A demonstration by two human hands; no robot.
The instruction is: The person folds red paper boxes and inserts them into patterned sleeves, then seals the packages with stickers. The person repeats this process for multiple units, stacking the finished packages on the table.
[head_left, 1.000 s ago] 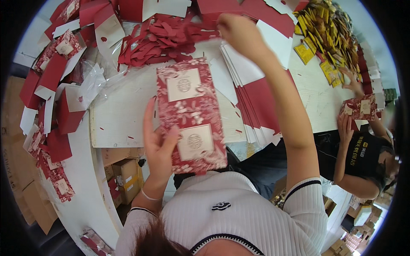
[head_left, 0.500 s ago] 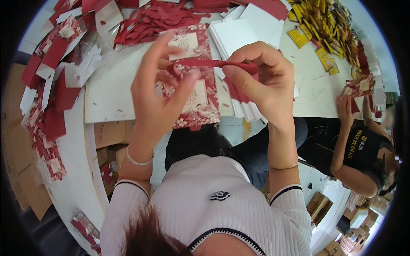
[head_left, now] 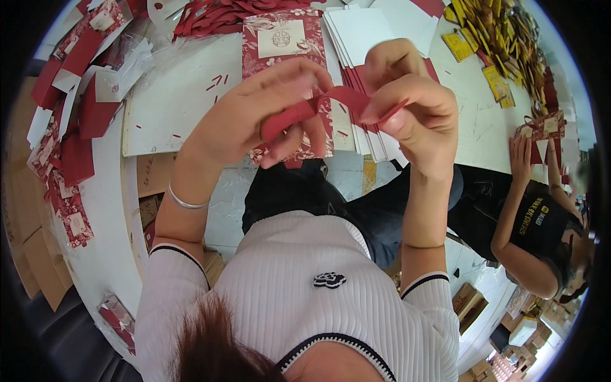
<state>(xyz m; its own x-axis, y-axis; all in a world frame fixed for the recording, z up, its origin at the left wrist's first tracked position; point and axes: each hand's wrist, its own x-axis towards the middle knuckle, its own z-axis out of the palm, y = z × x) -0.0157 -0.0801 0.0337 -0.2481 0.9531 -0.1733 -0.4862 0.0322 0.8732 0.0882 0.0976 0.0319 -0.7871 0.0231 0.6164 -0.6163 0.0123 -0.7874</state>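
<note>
A red ribbon runs between my two hands above the table edge. Its left part passes in a band under the fingers of my left hand, which are curled around it. My right hand pinches the other part between thumb and forefinger, and a short end sticks out past the thumb. Beneath the hands lies a red-and-cream floral printed piece of packaging, partly covered by my left hand. Just right of it is a stack of white and red folded cards.
Loose red ribbons pile up at the back. Red and white boxes crowd the left side. Yellow packets heap at the far right. Small red scraps dot the white table. A co-worker handles printed packaging at right.
My left hand has turned over, its fingers curling inward around the ribbon. The ribbon, earlier stretched nearly straight, now bends between the hands. The table has shifted upward in the view.
</note>
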